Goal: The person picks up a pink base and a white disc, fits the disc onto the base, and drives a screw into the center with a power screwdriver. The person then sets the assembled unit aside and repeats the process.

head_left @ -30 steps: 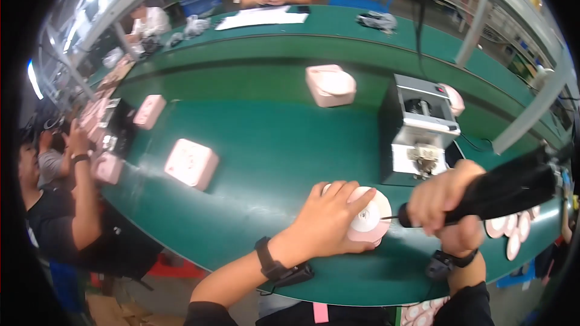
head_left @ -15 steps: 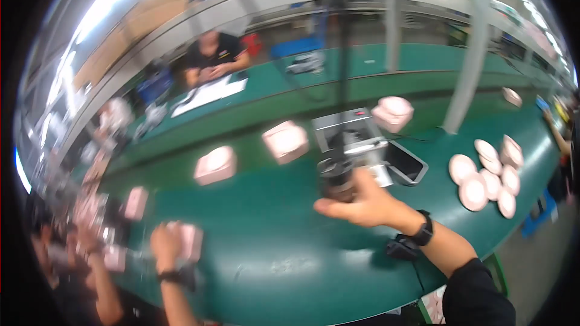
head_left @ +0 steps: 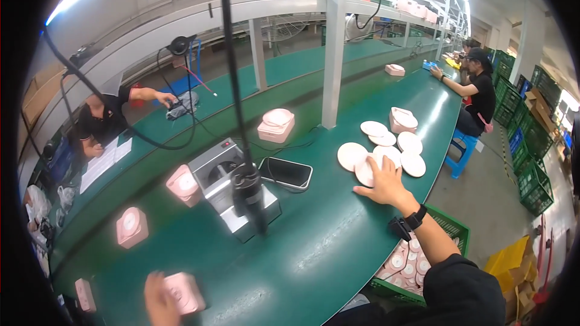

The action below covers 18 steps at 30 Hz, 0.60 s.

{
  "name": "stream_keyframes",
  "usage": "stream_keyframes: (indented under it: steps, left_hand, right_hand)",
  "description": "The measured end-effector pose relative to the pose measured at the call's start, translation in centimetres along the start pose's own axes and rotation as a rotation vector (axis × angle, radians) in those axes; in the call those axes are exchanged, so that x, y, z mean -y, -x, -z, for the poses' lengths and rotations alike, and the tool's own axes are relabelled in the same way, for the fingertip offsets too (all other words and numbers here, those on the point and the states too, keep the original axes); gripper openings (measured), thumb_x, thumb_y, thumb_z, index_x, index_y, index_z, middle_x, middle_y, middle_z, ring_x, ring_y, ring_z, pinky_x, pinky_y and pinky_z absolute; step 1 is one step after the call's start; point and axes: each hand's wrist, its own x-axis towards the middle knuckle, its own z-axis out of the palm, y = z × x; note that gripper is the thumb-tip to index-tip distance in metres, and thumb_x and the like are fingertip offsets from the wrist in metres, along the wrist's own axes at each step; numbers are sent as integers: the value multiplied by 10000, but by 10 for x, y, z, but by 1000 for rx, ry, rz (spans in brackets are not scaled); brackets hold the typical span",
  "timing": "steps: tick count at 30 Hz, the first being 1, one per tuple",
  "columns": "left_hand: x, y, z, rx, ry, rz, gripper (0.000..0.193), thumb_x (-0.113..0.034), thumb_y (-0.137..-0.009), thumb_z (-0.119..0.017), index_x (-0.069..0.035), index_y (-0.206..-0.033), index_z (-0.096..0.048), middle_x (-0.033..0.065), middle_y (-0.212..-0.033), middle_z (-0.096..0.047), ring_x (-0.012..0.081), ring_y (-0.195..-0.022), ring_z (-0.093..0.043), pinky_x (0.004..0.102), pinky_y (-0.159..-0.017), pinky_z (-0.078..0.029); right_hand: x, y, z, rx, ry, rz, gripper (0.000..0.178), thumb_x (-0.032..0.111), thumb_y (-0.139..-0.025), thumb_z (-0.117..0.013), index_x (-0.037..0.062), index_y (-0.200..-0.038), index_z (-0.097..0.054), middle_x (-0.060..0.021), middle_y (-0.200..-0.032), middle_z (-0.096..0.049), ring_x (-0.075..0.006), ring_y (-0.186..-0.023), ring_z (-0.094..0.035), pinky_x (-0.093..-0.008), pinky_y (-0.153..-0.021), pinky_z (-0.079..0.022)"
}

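Observation:
My right hand (head_left: 386, 187) reaches out with fingers spread over the nearest of several round pale-pink discs (head_left: 412, 163), its fingertips touching that disc. At the lower left, my left hand (head_left: 160, 302), smeared by motion, grips the left side of a square pink plastic housing (head_left: 185, 293) with a round recess. A black electric screwdriver (head_left: 248, 193) hangs on its dark cable in front of a grey metal box-shaped machine (head_left: 226, 172), with neither hand on it.
A phone-like black device (head_left: 286, 173) lies beside the machine. More pink housings (head_left: 276, 125) line the green table's (head_left: 302, 229) far side. A grey post (head_left: 333, 54) rises behind. A green crate (head_left: 450, 229) of pink parts stands below the right edge. Co-workers (head_left: 477, 87) sit right and across.
My right hand has let go of the screwdriver and moved right to the discs. The view has swung right. My left hand stays at the pink housing. The person across has stretched an arm out.

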Motion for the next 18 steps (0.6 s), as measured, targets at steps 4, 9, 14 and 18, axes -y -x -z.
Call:
stream_keyframes:
  steps: [4,9,14,18]
  left_hand:
    - [-60,-8,-48,78,20,-236,484,-47,-904,-541,-8,-1375,-648,199,-1479,-597,444,-1422,-491,507,-1218,-356]
    - [-160,3,-94,165,195,-329,444,-144,-904,-663,24,-1315,-666,238,-1397,-634,472,-1370,-502,528,-1178,-387]
    - [-186,10,-117,207,389,-355,506,-191,-879,-720,2,-1342,-655,204,-1418,-628,411,-1398,-504,493,-1178,-403]
    - [-173,14,-116,181,485,-317,509,-245,-893,-717,7,-1331,-655,203,-1386,-640,395,-1358,-530,482,-1165,-407]
  right_hand:
    - [-15,-2,-20,-22,-124,-16,823,538,-865,-796,103,-1505,-515,-310,-1426,-503,-489,-1353,-458,-721,-1118,-304]
    - [-25,6,-9,-133,-119,72,490,379,-960,-730,123,-1372,-659,-182,-1284,-654,-416,-1250,-557,-692,-1102,-363]
    - [2,23,25,-260,-247,238,302,222,-962,-724,128,-1249,-740,-115,-1146,-739,-371,-1048,-688,-491,-957,-551]
    - [64,58,71,-19,-514,451,339,102,-907,-734,92,-1245,-750,-124,-1175,-744,-327,-906,-728,-406,-791,-607]
